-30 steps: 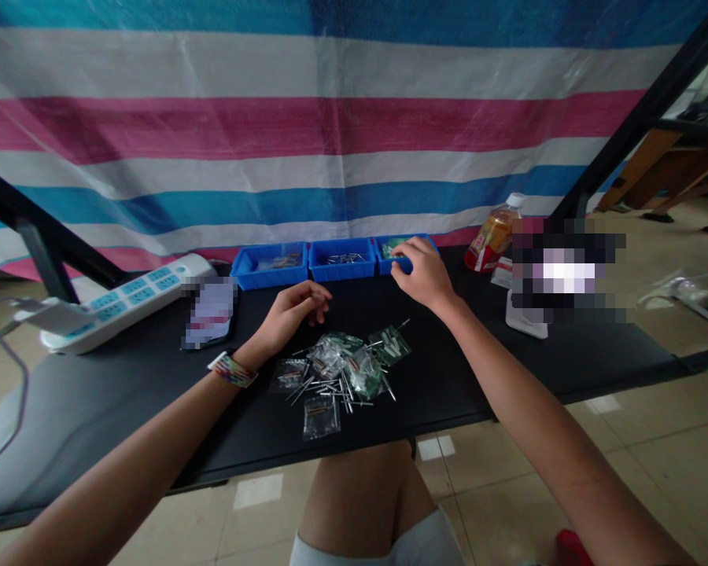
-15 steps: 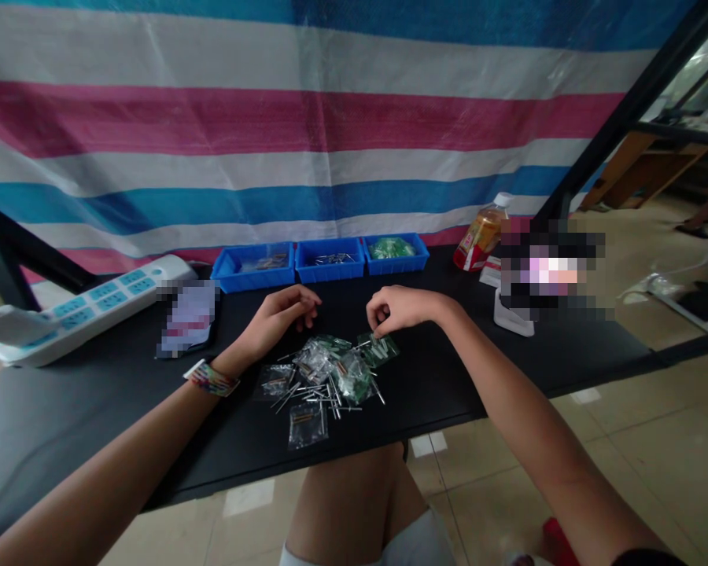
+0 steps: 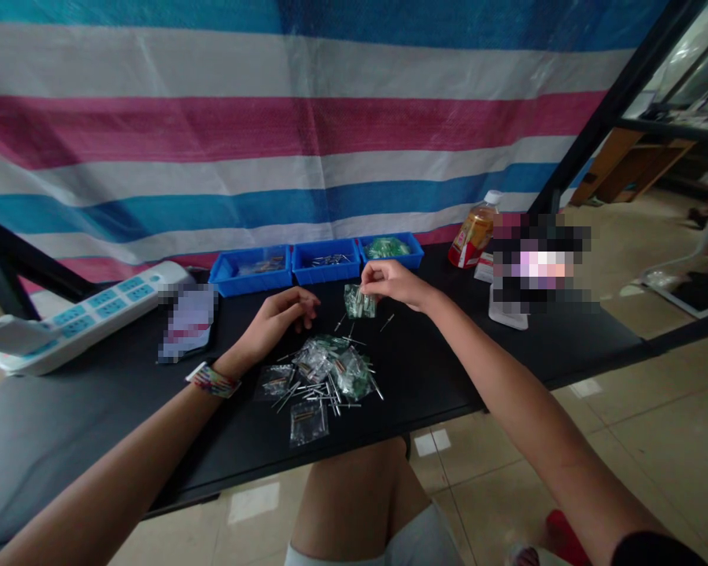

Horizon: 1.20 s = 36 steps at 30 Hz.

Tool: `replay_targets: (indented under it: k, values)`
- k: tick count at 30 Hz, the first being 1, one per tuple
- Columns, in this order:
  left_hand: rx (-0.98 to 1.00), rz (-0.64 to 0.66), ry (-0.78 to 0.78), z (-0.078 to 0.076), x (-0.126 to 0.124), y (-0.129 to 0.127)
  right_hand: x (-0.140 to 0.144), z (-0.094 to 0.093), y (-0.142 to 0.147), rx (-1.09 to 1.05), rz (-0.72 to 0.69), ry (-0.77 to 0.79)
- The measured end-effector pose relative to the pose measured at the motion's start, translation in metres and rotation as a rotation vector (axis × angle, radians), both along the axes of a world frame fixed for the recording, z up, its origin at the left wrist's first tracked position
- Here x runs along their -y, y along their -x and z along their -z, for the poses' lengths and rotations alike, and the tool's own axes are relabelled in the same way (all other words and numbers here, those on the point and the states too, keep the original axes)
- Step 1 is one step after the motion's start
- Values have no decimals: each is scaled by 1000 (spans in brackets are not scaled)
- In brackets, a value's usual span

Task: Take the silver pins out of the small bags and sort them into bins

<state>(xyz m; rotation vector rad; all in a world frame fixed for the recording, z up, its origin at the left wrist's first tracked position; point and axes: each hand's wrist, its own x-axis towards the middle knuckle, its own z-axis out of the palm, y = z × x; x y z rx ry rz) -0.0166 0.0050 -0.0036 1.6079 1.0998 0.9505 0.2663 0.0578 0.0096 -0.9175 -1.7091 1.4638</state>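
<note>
Risk: small clear bag [image 3: 359,302] of green parts hangs from a fingertip pinch only — could slip or spill, a loose pin [image 3: 388,321] lies just below. Right hand [image 3: 394,282] is raised, arm stretched twd 12 o'clock, fingers pinched on bag top, above the pile [image 3: 324,376]. Left hand [image 3: 280,313] rests on the table [image 3: 94,409] at 10 o'clock of pile, fingers loosely curled, holding nothing.

Right hand [image 3: 392,283] is up at twelve o'clock, arm stretched forward, fingertips pinched together and knuckles raised. Left hand [image 3: 280,310] lies out at ten o'clock, fingers loosely curled, wrist down, forearm angled inward.
</note>
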Motion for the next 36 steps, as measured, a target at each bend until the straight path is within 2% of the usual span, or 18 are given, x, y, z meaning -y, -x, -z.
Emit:
replay_targets:
  k: [5, 9, 13, 17, 20, 23, 27, 30, 36]
  values:
    - [-46, 50, -35, -3, 4, -4, 14, 10, 32, -184, 18, 70]
    - [-36, 19, -81, -4, 5, -8, 23, 17, 51, -279, 83, 96]
    - [-1, -45, -124, -3, 4, -8, 25, 22, 55, -254, -1, 89]
    - [-70, -87, -136, -1, 5, -4, 27, 23, 54, -213, 24, -96]
    - [-70, -83, -77, 2, 5, -3, 32, 20, 52, -112, 105, -376]
    - [32, -75, -23, 2, 5, -3, 37, 18, 50, -9, 126, -658]
    - [59, -91, -69, -2, 4, -4, 40, 16, 48, 15, 136, -774]
    - [90, -120, -101, -3, 4, -4, 38, 14, 46, -23, 139, -689]
    - [105, -119, -122, -1, 4, -3, 29, 20, 50, -264, 7, -65]
